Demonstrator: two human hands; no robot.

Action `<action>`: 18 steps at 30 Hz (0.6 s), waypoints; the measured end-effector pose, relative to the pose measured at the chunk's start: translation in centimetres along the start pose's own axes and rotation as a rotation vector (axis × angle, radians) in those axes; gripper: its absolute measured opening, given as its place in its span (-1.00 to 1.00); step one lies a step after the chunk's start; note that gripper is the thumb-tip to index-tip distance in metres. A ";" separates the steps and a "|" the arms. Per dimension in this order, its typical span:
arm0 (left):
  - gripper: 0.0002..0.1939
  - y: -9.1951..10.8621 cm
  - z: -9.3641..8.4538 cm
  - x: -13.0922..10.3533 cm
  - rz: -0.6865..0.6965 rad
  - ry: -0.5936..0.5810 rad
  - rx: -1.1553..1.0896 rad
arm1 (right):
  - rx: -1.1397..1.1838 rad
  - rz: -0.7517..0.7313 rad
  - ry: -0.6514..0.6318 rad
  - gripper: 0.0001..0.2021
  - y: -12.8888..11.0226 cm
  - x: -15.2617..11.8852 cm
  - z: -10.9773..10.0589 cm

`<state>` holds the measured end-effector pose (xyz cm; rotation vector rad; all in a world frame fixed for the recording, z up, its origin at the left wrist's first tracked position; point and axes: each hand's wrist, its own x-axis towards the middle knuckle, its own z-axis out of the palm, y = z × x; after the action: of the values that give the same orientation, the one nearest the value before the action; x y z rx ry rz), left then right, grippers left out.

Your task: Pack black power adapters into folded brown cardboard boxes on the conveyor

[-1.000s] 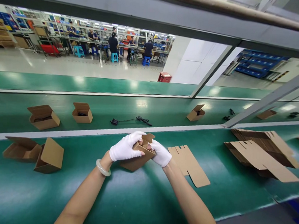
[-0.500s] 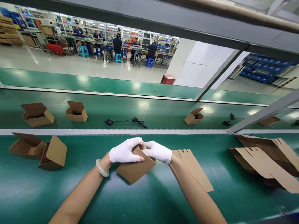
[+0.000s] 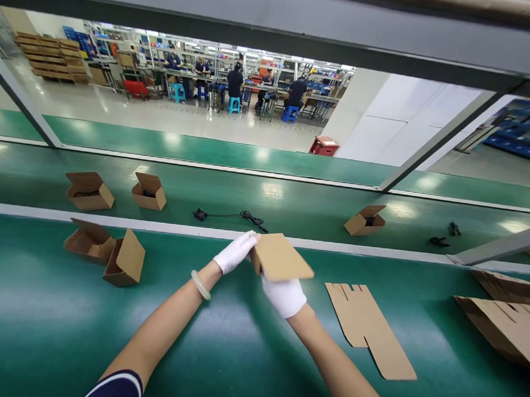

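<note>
Between my gloved hands is a small brown cardboard box (image 3: 283, 258), its flat flap tilted out to the right. My left hand (image 3: 237, 252) grips its left edge with closed fingers. My right hand (image 3: 285, 295) holds the box from beneath, and the flap hides most of its fingers. Just beyond the box, a black power adapter (image 3: 200, 214) with a coiled cable (image 3: 251, 218) lies on the far green belt. To the right of my right hand lies a flat, slotted cardboard blank (image 3: 369, 324).
Two open boxes (image 3: 126, 259) stand on the near green surface at left. Open boxes holding black items (image 3: 149, 192) sit on the far belt (image 3: 291, 209). Folded cardboard (image 3: 504, 327) lies at right. A metal post (image 3: 505, 240) rises there. People (image 3: 235, 80) sit at distant benches.
The box has been turned, so its flap now points right. My right hand has moved from its top to underneath. The whole view has shifted, showing more of the left side.
</note>
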<state>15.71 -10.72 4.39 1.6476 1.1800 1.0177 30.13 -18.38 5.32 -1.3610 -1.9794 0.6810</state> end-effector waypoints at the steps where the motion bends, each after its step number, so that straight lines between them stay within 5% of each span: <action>1: -0.65 -0.5 -1.3 0.4 0.004 0.044 0.079 | -0.083 0.018 -0.015 -0.79 0.5 0.4 -0.8; 3: -0.52 -1.9 -5.1 1.8 -0.032 0.219 0.212 | -0.388 0.071 -0.089 -0.79 1.7 0.6 -2.8; 5: -0.38 -4.0 -9.7 3.2 -0.206 0.473 0.501 | -0.720 0.142 -0.230 -0.76 3.1 0.1 -4.9; 8: -0.33 -7.2 -14.8 4.4 -0.399 0.379 0.724 | -0.968 0.264 -0.327 -0.76 4.4 -1.4 -7.1; 14: -0.63 -10.0 -16.3 4.5 -0.365 0.207 0.754 | -1.000 0.277 0.061 -0.78 1.8 -2.5 -6.7; 18: -0.70 -9.6 -16.3 4.7 -0.323 0.176 0.728 | -0.812 0.144 -0.039 -0.75 0.3 1.2 -3.5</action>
<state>-1.08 -1.43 1.10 1.8245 2.0256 0.5546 32.57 -16.94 7.66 -1.9642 -2.3114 -0.0841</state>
